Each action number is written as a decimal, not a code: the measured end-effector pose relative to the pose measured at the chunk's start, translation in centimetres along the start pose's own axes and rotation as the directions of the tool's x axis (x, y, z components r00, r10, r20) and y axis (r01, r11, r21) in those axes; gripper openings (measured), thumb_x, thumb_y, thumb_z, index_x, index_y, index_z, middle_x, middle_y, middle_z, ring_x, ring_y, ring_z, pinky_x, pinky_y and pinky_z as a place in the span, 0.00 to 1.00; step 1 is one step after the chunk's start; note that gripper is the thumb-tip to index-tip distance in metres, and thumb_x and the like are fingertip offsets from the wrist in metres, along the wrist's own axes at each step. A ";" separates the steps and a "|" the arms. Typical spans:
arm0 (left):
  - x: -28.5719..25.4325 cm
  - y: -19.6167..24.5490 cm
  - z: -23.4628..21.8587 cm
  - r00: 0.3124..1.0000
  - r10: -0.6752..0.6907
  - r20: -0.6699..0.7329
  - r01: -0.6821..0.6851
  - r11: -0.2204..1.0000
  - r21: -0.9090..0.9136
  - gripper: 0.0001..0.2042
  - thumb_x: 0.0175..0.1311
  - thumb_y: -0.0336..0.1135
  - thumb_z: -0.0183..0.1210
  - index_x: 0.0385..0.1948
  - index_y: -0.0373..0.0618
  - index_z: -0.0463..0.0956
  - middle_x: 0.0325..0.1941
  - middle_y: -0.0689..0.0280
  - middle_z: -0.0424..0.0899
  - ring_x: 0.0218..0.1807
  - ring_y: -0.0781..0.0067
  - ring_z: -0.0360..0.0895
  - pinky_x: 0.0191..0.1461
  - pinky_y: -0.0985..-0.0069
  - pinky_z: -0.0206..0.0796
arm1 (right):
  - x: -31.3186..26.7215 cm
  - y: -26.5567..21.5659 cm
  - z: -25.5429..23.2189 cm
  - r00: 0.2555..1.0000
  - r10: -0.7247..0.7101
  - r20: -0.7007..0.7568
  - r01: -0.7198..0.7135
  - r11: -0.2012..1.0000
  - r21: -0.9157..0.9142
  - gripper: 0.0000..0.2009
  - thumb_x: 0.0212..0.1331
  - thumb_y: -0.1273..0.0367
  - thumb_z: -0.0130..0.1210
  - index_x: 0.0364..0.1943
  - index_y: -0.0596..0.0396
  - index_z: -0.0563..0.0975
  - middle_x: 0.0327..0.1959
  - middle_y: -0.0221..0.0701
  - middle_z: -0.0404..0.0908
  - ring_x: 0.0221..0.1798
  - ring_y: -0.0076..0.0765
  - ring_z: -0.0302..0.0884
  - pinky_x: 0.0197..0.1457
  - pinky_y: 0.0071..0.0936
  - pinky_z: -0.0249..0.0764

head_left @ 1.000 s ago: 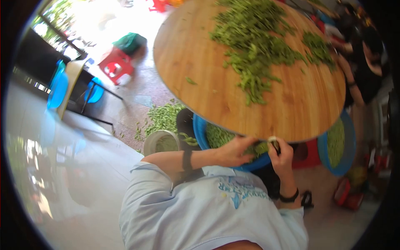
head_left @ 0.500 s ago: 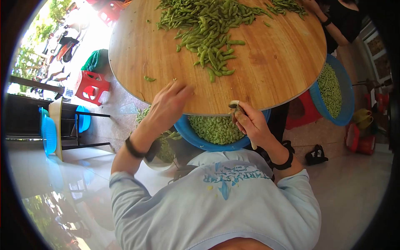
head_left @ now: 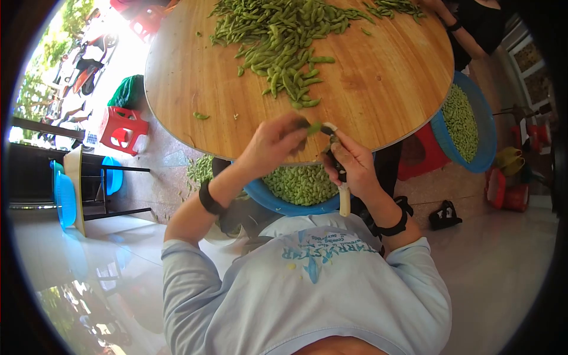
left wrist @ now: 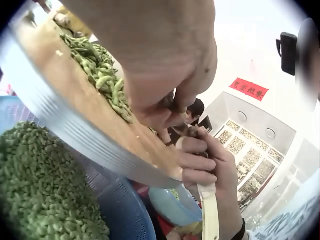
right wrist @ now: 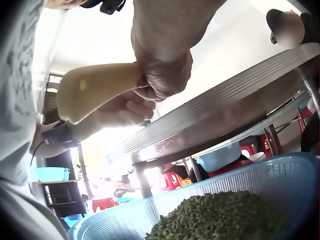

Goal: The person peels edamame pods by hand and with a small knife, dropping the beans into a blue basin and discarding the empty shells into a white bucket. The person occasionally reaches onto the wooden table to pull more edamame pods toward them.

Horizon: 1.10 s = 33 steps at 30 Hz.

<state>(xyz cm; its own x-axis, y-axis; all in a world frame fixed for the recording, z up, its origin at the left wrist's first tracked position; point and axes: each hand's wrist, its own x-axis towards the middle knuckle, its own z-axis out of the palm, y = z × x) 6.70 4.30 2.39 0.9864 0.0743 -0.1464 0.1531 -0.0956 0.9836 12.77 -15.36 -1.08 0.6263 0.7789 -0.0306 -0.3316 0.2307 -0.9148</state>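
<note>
My left hand [head_left: 275, 142] pinches a green soybean pod [head_left: 313, 128] between thumb and fingers, over the near edge of the table. Close to its right, my right hand [head_left: 354, 163] grips a small tool with a cream handle [head_left: 345, 201]; the handle [right wrist: 95, 90] fills much of the right wrist view. Fingers hide the tool's working end, so I cannot tell its kind. Ahead of both hands a pile of pods [head_left: 278, 41] lies on the round wooden table [head_left: 378, 89]. Below them stands a blue basket [head_left: 255, 192] of shelled beans [head_left: 302, 184].
A second blue basket [head_left: 490, 136] of beans stands to the right, beside a red stool [head_left: 421, 151]. Another red stool [head_left: 124, 130] is left of the table. Across the table at the right sits another person [head_left: 479, 29]. Pods [head_left: 200, 168] lie on the floor.
My left hand went from beside the right hand out to the left over the table, then back beside it with a pod. The right hand keeps the cream-handled tool.
</note>
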 end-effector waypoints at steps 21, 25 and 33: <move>-2.8 -3.8 2.7 0.974 0.167 -0.153 -0.179 0.982 -0.068 0.05 0.65 0.28 0.52 0.36 0.37 0.74 0.27 0.69 0.78 0.24 0.84 0.72 0.24 0.85 0.61 | -0.8 0.8 1.5 0.997 0.046 0.056 -0.057 0.978 0.202 0.20 0.69 0.68 0.42 0.62 0.58 0.63 0.25 0.31 0.70 0.17 0.17 0.60 0.17 0.15 0.61; -2.7 -4.1 2.5 0.984 0.129 -0.125 -0.150 0.973 -0.175 0.03 0.64 0.26 0.54 0.35 0.38 0.75 0.27 0.68 0.78 0.24 0.82 0.72 0.23 0.85 0.61 | -0.6 0.3 1.3 0.989 0.134 0.067 -0.148 0.930 0.337 0.18 0.68 0.68 0.44 0.59 0.58 0.68 0.24 0.30 0.70 0.17 0.17 0.60 0.16 0.14 0.60; -2.0 -4.5 1.4 0.944 -0.037 0.328 0.304 0.489 -0.818 0.05 0.62 0.27 0.57 0.38 0.40 0.76 0.30 0.66 0.78 0.23 0.81 0.70 0.22 0.81 0.60 | -0.6 -0.1 0.2 0.938 0.217 0.272 -0.339 0.744 0.575 0.14 0.67 0.68 0.46 0.54 0.54 0.72 0.23 0.32 0.69 0.17 0.20 0.60 0.13 0.15 0.58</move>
<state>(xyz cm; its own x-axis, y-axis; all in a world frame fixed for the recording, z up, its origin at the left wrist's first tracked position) 4.07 3.23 -1.93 0.9448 -0.2521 -0.2094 0.3260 0.7876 0.5229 12.26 -15.68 -0.91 0.3234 0.9390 -0.1172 -0.8651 0.2432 -0.4387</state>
